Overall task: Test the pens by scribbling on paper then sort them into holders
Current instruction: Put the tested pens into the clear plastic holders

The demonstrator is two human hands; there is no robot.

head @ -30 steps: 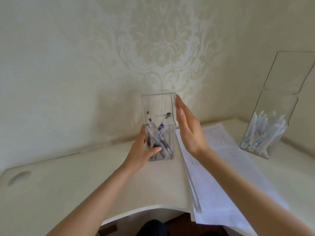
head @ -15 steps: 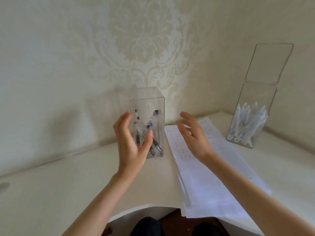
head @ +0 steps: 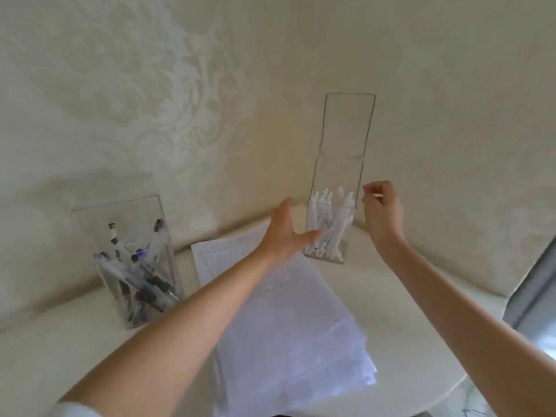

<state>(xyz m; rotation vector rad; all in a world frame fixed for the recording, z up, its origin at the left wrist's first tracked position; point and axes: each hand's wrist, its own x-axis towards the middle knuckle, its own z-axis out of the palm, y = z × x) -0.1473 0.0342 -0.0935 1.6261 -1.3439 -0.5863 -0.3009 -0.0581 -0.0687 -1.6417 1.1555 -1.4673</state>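
My left hand (head: 282, 233) is spread wide, thumb before the tall clear acrylic holder (head: 337, 176) of white pens (head: 334, 212). My right hand (head: 383, 212) curls just beside it; I cannot tell if it holds anything. The scribbled white paper stack (head: 285, 311) lies beneath.

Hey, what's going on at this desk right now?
A person is reaching with both hands for the clear holder of white pens at the desk's back right. The left hand is open at its left side, and the right hand, fingers curled, is at its right edge. Whether either grips it is unclear. A second holder with dark pens stands at the left, with a stack of paper between them.
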